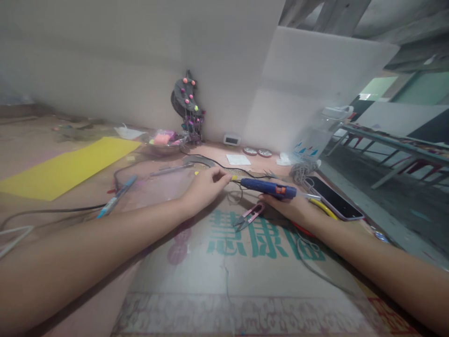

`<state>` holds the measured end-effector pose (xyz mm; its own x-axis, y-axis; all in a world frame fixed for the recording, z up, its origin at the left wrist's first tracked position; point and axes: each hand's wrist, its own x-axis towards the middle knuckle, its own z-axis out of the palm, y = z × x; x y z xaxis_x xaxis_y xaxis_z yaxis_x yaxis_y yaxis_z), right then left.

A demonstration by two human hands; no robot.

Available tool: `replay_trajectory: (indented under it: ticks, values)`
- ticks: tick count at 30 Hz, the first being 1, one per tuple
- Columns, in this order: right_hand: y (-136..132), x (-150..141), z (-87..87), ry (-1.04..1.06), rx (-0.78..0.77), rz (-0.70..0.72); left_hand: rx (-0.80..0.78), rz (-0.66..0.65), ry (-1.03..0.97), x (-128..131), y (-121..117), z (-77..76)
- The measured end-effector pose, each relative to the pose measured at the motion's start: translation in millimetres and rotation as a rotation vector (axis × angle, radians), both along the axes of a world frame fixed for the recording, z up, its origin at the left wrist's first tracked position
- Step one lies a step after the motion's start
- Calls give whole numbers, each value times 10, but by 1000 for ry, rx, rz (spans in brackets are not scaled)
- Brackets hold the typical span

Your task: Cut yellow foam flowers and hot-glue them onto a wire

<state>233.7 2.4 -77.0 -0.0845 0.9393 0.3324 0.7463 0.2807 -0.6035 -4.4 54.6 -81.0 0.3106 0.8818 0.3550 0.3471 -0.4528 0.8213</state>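
Note:
A blue hot glue gun (268,187) with an orange part and a clear glue stick at its rear is held in my right hand (286,206). Its yellow nozzle points left, close to the fingertips of my left hand (206,187). Those fingers are pinched together, and what they hold is too small to make out. A thin loop of cord hangs just below the nozzle. Pink-handled thread snips (249,216) lie beneath the glue gun on a printed cardboard sheet (182,281) with green characters.
Behind stand a grey crescent ornament (184,96) with coloured beads, a bowl (166,147) of craft bits and a small digital clock (232,139). Yellow sheet (70,168) and blue pen (117,196) lie left. A phone (333,199), cord bundle (302,172) and plastic jug (315,131) are right.

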Motion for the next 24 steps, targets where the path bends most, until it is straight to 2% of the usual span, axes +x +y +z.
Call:
replay_trajectory:
  ticks: [24]
  values:
    - [-7,-11,35,-14,15,20,-4,-10,-14,5,4,-11]
